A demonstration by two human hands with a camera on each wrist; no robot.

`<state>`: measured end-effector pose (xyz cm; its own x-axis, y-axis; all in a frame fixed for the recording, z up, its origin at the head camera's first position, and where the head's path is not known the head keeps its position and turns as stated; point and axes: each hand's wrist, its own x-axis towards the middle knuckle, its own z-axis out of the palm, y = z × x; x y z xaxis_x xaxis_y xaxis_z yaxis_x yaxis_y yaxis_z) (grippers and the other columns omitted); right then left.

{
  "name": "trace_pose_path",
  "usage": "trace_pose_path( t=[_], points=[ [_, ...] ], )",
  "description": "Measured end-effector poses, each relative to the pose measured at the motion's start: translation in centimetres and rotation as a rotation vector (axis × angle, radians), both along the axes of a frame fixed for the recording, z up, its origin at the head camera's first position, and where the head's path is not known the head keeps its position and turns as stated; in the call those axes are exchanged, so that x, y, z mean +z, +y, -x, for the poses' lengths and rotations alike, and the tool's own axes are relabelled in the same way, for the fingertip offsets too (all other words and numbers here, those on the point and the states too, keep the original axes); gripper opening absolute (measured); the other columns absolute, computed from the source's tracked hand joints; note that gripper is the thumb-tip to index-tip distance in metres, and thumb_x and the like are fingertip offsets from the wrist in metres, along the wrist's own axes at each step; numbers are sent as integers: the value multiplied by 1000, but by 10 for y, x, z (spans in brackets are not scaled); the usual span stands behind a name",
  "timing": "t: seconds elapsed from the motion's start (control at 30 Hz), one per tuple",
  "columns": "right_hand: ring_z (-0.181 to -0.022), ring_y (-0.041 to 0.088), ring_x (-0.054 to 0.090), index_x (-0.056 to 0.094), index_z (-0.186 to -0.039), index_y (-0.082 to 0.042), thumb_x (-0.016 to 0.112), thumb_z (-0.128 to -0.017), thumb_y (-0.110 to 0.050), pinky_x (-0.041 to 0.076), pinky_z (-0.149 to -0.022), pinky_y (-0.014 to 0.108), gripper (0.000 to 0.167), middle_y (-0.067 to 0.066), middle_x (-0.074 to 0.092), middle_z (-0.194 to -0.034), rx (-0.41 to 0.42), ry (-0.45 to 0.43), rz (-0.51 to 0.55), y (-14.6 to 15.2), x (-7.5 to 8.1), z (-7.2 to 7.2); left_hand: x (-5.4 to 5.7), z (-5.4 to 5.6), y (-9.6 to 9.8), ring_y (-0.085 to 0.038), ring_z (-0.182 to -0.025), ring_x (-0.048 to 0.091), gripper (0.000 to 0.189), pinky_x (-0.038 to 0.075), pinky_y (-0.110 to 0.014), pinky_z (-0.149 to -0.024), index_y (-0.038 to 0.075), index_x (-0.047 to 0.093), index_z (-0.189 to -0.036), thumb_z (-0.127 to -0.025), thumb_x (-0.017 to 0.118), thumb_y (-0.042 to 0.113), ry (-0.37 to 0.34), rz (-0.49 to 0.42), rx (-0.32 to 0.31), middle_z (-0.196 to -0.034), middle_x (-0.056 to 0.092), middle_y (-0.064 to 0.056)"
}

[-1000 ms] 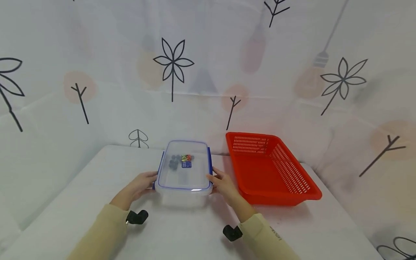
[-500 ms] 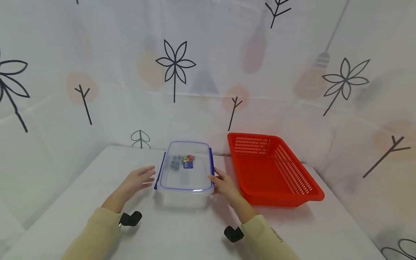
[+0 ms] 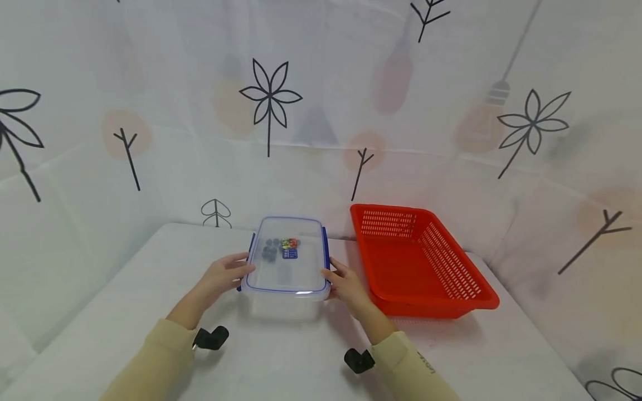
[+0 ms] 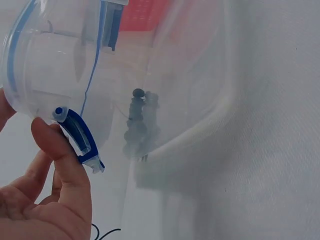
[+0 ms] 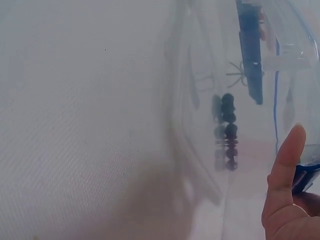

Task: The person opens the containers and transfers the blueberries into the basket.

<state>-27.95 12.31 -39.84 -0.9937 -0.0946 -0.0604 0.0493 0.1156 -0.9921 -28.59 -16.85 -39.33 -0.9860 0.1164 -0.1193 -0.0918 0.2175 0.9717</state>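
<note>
A clear lidded food container with a blue-edged lid stands on the white table. Small dark round things, like blueberries, lie on its floor. At its left side my left hand holds the edge, one digit over the lid's rim. In the left wrist view its fingers touch a blue latch, which slants out from the wall. My right hand grips the near right corner, beside the right blue latch. Some fingertips of both hands are hidden.
A red plastic basket with slotted walls stands close to the right of the container. Behind the table hangs a printed cloth. Black wrist cameras stick out from both sleeves.
My left hand came off the container's left side, standing apart half a second ago, and is now back on it, a digit over the lid. The right hand and container have stayed put.
</note>
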Motion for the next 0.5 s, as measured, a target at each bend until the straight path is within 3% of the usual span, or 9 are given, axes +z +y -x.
trace_pose_path(
  t=[0.23, 0.5],
  points=[
    [-69, 22, 58, 32, -144, -3, 50, -97, -23, 54, -64, 33, 54, 20, 57, -105, 13, 22, 25, -1, -2, 0, 0, 2, 2, -35, -124, 42, 79, 35, -46, -100, 7, 31, -144, -81, 72, 35, -25, 10, 12, -141, 34, -25],
    [-78, 25, 58, 24, -145, 0, 37, -101, -20, 52, -62, 32, 50, 22, 55, -111, 42, 34, -19, -3, -3, 0, -4, 1, 1, -34, -124, 43, 84, 35, -44, -101, 8, 31, -144, -78, 73, 37, -21, -16, 21, -142, 33, -25]
  ],
)
